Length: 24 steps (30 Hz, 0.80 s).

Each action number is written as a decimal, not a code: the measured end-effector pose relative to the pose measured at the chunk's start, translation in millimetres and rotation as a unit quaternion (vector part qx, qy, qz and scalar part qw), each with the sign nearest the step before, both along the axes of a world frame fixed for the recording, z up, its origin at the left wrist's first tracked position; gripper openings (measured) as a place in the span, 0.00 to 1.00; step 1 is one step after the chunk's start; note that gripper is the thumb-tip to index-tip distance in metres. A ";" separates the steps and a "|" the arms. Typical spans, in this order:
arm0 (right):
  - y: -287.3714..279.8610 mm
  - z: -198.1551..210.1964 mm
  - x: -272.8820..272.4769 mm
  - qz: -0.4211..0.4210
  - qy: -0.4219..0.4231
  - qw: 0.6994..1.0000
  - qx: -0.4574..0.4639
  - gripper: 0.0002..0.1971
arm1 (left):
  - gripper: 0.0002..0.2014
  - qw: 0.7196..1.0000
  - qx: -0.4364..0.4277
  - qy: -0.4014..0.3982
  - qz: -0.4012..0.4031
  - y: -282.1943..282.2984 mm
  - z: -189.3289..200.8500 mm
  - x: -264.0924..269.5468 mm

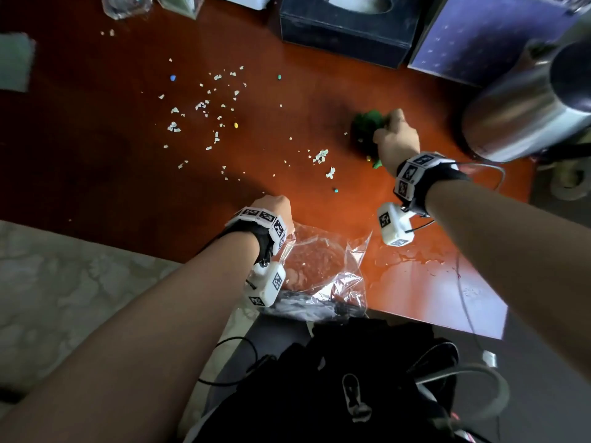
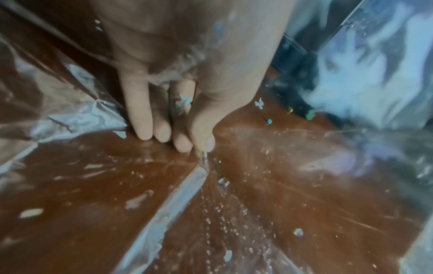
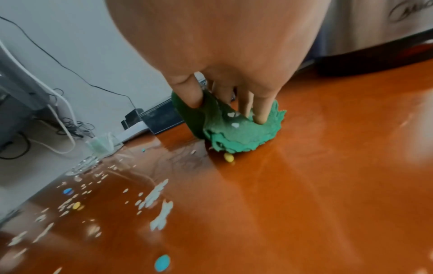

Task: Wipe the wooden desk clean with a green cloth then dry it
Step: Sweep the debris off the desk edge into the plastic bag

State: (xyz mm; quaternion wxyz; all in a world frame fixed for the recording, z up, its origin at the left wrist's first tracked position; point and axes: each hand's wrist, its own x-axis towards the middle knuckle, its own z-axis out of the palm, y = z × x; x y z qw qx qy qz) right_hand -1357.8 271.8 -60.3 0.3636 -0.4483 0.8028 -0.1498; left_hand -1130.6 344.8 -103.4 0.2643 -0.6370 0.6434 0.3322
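While the right hand [image 1: 396, 140] gripped the bunched cloth [image 3: 236, 129] on the tabletop [image 1: 96, 129], fingers [image 3: 262, 111] curled into it, and the left hand [image 1: 275, 212] pinched a bag [image 1: 323, 270] at the edge, scraps [image 1: 204, 107] remained; drying not begun.

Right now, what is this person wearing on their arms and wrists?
Both forearms are bare, with no sleeves. Each wrist carries a black strap ringed by white square tiles printed with black-and-white coded markers: the left wrist band and the right wrist band. Under each wrist hangs a small white boxy camera unit bearing the same markers. A thin cable loops from the right band.
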 end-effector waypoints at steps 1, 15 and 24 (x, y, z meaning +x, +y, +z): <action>2.0 -0.9 6.2 0.007 -0.001 1.000 0.000 0.15 | 0.11 1.000 -0.001 0.002 0.001 0.3 0.1 0.3; 54.0 -4.1 63.0 0.205 0.005 0.978 0.025 0.09 | 0.09 0.999 -0.022 0.027 0.003 9.0 -0.9 6.2; 6.5 22.0 51.4 0.075 -0.079 0.993 -0.052 0.07 | 0.10 0.999 -0.024 0.046 -0.003 18.4 -1.0 6.9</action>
